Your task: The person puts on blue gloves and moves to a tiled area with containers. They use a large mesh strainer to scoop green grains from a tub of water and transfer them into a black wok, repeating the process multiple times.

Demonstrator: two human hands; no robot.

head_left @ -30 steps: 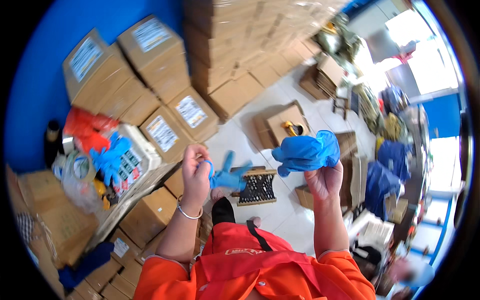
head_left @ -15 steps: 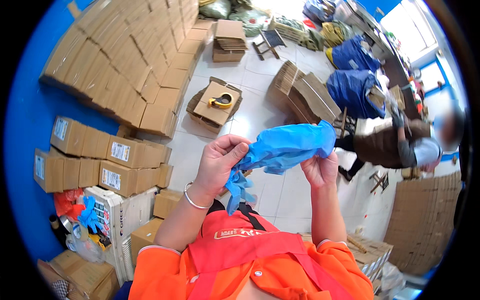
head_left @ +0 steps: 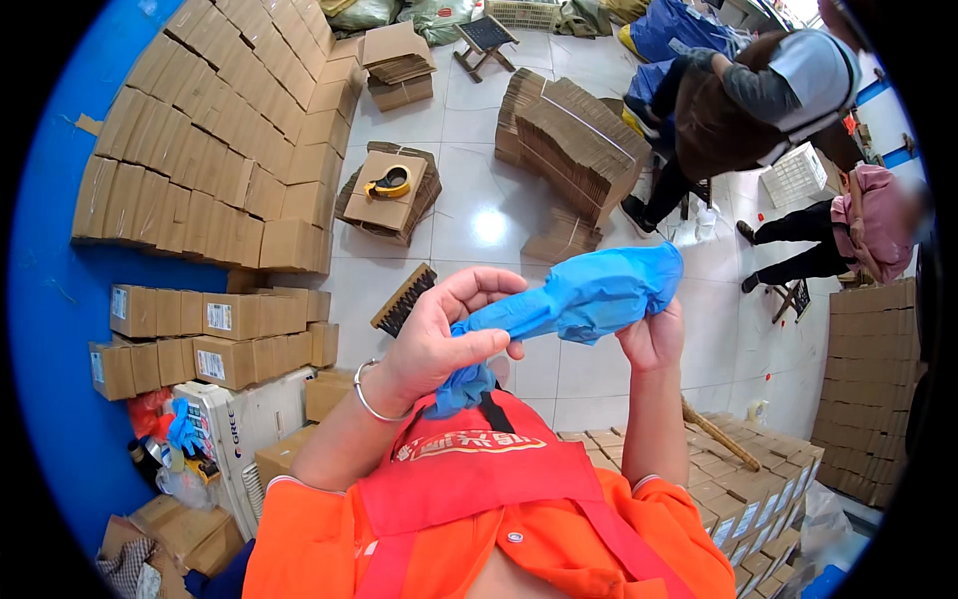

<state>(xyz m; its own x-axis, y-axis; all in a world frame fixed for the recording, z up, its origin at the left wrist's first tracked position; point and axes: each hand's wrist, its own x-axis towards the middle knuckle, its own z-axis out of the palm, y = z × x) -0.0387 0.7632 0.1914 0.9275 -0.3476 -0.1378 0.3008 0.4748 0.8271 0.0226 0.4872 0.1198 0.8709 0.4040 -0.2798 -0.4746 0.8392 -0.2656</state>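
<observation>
A thin blue disposable glove (head_left: 611, 290) stretches between my two hands in front of my chest. Its crumpled finger end hangs down by my left hand (head_left: 451, 324), whose thumb and fingers close round it. At the other end, my right hand (head_left: 654, 337) grips the glove near its cuff, and the glove hides part of those fingers. Below the hands is the red apron (head_left: 479, 469) over my orange top.
Carton stacks line the left wall (head_left: 190, 140). Ahead, a tape dispenser (head_left: 389, 183) lies on flattened cardboard, with a stool (head_left: 404, 299) nearer me and a bundled cardboard pile (head_left: 579, 145) to its right. Two people stand at the right. Small boxes (head_left: 738, 479) lie at my lower right.
My view has shifted. My left hand has moved along the glove toward its middle, and its fingers have spread further round it. The brown-aproned person appears closer; another person in pink is now visible.
</observation>
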